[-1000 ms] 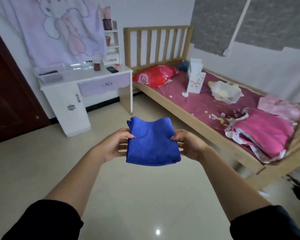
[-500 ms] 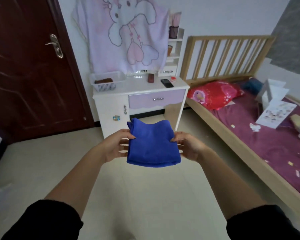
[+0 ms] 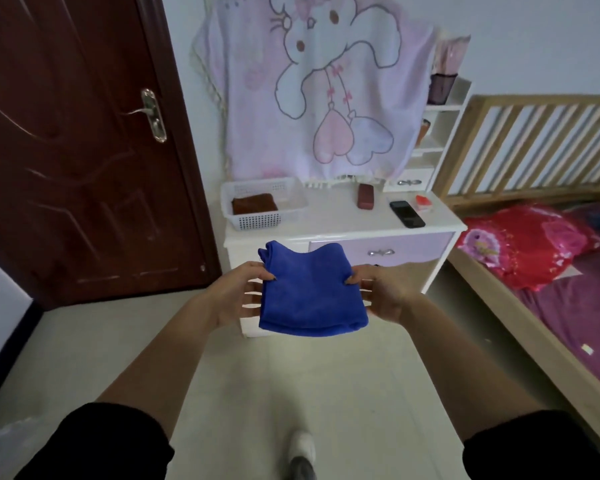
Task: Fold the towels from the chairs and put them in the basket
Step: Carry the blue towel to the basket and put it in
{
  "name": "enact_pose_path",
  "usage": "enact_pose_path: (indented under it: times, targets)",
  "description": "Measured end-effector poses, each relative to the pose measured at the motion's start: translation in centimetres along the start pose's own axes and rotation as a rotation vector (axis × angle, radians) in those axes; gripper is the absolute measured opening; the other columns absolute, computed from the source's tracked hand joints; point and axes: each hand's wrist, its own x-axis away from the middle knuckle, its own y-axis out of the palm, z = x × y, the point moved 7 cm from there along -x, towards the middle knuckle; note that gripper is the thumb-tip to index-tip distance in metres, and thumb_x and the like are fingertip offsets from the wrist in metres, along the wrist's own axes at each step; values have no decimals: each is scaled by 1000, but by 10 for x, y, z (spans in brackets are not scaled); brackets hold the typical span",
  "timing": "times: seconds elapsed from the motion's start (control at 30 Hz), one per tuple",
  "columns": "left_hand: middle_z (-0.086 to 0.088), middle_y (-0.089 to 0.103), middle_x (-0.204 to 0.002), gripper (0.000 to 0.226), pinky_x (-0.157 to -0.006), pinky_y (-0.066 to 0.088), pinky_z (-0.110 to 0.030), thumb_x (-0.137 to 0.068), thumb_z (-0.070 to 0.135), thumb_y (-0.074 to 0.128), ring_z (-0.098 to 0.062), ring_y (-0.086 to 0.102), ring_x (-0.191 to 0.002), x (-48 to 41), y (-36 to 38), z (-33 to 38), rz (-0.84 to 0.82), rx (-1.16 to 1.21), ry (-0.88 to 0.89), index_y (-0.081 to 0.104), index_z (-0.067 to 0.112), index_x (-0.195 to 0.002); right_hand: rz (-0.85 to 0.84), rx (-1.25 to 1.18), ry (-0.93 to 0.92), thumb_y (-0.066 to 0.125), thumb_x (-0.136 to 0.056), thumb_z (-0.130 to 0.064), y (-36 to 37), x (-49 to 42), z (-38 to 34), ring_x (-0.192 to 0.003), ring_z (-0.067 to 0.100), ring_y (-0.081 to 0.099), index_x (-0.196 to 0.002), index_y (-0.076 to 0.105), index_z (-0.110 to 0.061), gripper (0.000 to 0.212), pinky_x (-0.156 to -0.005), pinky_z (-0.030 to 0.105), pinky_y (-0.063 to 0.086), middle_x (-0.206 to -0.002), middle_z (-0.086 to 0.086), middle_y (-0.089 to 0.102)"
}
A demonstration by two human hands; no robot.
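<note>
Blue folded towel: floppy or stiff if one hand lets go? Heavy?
Probably floppy: the blue towel sags between the left hand and right hand, top edge dipping mid-span. Likely light: thumb-and-finger pinches at its sides carry it. Plush-looking surface, so probably not slippery.

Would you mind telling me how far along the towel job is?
Done: a folded brown towel lies in the white plastic basket. In hand: the left hand and right hand grip a folded blue towel. Left: setting it in that basket; no chairs show.
</note>
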Motion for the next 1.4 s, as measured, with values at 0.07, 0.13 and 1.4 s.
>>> enact_pose_path:
  times: [0.07, 0.13, 1.4]
  targets:
    - [-10, 65, -112, 34, -71, 53, -35, -83, 18, 61, -26, 64, -97, -39, -15, 19, 22, 19, 6, 60, 16, -117, -11, 12, 5, 65, -68, -11, 2, -48, -19, -89, 24, 59, -94, 65, -11, 26, -71, 35, 54, -99, 6, 65]
    - [-13, 64, -115, 33, -73, 54, -35, -83, 17, 60, -26, 64, -98, -80, -33, 37, 61, 46, 5, 61, 16, -116, -28, 18, 12, 61, -75, -8, 6, -100, -39, -92, 25, 58, -94, 64, -11, 20, -74, 36, 53, -103, 7, 64]
    - [-6, 56, -75, 29, -72, 60, -43, -75, -3, 66, -30, 67, -82, -505, -244, 175, 267, -704, -183, 48, 19, -69, 127, 110, 387, 56, -73, 7, 93, -586, -121, -97, 27, 61, -107, 64, -8, 38, -68, 35, 50, -108, 11, 66]
